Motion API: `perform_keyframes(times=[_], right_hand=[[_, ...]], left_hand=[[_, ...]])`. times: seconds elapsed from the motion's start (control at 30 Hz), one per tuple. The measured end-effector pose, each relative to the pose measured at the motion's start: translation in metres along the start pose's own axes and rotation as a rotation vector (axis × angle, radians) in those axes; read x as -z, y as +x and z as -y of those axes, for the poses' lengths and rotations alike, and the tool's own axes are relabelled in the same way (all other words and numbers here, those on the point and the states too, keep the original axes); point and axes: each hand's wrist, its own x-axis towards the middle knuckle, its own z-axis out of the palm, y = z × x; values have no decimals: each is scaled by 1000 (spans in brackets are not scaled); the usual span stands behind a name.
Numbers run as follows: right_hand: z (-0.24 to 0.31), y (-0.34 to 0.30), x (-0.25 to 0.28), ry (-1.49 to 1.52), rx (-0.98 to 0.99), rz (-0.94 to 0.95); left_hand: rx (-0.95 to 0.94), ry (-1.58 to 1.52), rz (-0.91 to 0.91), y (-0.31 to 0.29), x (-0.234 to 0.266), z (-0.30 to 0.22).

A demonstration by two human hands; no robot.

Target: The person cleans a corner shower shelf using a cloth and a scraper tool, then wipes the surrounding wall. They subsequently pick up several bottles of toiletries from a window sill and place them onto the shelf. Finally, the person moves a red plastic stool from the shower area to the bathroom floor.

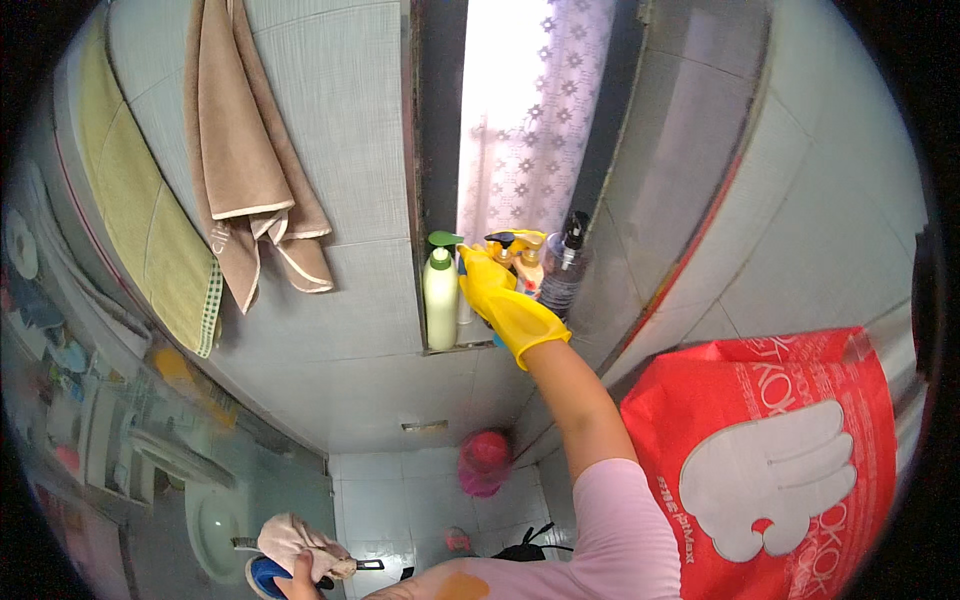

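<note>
Yellow-gloved right hand (pixel 492 290), grip unclear, little room between bottles (pixel 440 305), left hand (pixel 302 577) gripping cloth (pixel 291 538)

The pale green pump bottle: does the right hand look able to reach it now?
Probably yes: the yellow-gloved right hand is just beside the pale green pump bottle, with nothing visible blocking between them.

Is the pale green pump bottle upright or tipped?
Upright: the pale green bottle stands with its body vertical and its darker green pump head on top.
</note>
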Motion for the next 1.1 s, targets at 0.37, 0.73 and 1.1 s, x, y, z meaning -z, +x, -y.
perform_keyframes(times=[0.37, 0.73, 1.1], right_hand=[[7, -4, -2, -18, -116, 81], [32, -116, 85, 146, -47, -37], [188, -388, 270, 558, -160, 257]], left_hand=[[-36, -133, 4, 0, -38, -17], [20, -228, 157, 8, -7, -9], [160, 128, 994, -15, -20, 41]])
